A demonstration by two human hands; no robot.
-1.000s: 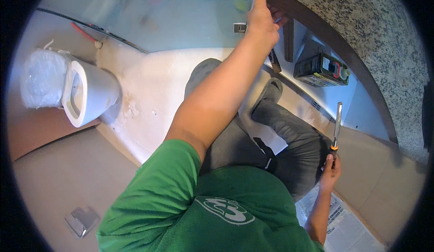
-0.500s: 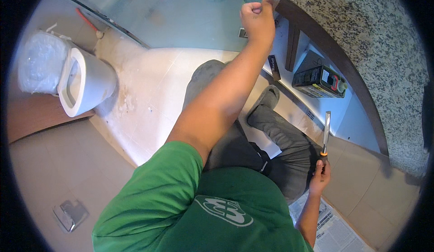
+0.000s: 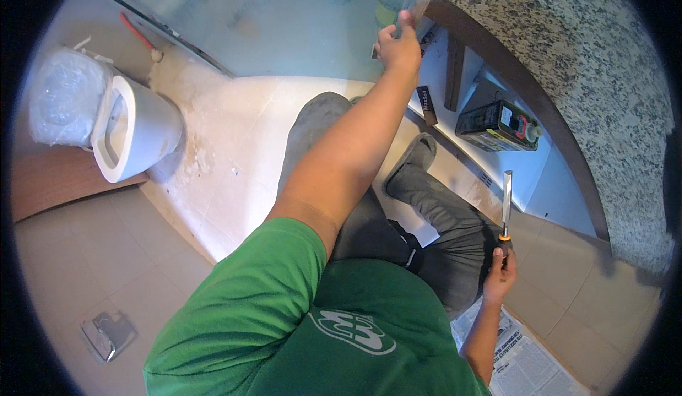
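Note:
My right hand [image 3: 500, 275] is closed round the dark handle of a chisel [image 3: 506, 208]. The chisel's bright steel blade points up and away from me, above an orange collar, and touches nothing. My left arm stretches far forward. My left hand [image 3: 400, 46] is closed at the edge of a glass panel [image 3: 298, 37], beside the dark brown rim of the curved counter. Something dark shows between its thumb and fingers, but I cannot make out what it is.
A speckled granite counter [image 3: 611, 112] curves along the right. Beneath it, a rectangular can [image 3: 494, 127] stands in a white cabinet. A white toilet [image 3: 145, 129] with a plastic-wrapped tank is at the left. Newspaper [image 3: 522, 357] lies on the tiled floor near my right arm.
My left hand has moved slightly down and left along the glass edge, and its grip looks different. My right hand and the chisel have shifted slightly left and up.

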